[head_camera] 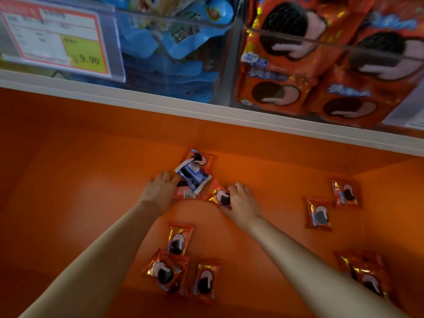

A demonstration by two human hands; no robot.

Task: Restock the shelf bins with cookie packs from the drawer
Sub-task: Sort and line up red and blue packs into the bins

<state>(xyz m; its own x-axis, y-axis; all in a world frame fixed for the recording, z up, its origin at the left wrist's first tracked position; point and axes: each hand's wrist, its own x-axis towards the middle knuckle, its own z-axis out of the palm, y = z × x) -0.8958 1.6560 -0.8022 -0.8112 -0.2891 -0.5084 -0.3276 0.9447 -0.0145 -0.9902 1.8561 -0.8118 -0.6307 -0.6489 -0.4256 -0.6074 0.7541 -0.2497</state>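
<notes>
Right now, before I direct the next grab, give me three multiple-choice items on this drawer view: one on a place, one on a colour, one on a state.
1. Where is the bin of orange packs?
A. Upper right, above the drawer
B. Upper left
C. Inside the drawer

2. What colour is the topmost pack by the left hand?
A. Green
B. Blue and white
C. Yellow

3. What is the right hand doing?
A. Hanging empty outside the drawer
B. Lying flat on the drawer floor
C. Curling its fingers on an orange pack

Answers:
1 A: the clear bin sits at the upper right, over the drawer's far edge.
2 B: its wrapper is blue with white ends.
3 C: the fingers bend over the pack's edge.
</notes>
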